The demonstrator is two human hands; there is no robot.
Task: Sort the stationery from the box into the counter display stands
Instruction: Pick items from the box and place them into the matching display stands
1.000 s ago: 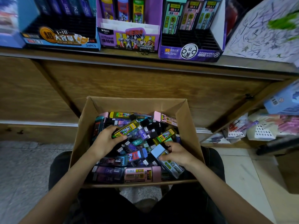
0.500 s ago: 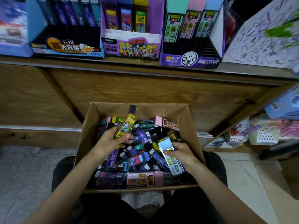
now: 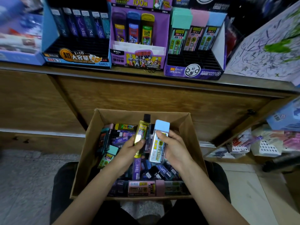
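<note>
A cardboard box (image 3: 84,158) full of several pencil-lead cases sits on my lap. My left hand (image 3: 128,151) grips a yellow lead case (image 3: 140,135) with a black cap, held upright above the box. My right hand (image 3: 174,149) grips a blue-capped lead case (image 3: 158,142), also upright, beside the yellow one. On the counter above stand three display stands: a blue stand (image 3: 76,57) at left, a purple Ultraman stand (image 3: 138,59) in the middle, and a dark purple stand (image 3: 193,71) at right with green, pink and blue cases.
A wooden counter front (image 3: 146,96) rises right behind the box. A scribbled test sheet (image 3: 266,51) leans at the right. Lower shelves at right hold packaged goods (image 3: 266,143). Grey floor (image 3: 24,184) lies to the left.
Both hands have lifted their cases up out of the pile and turned them upright. The view has tilted up, showing more of the display stands.
</note>
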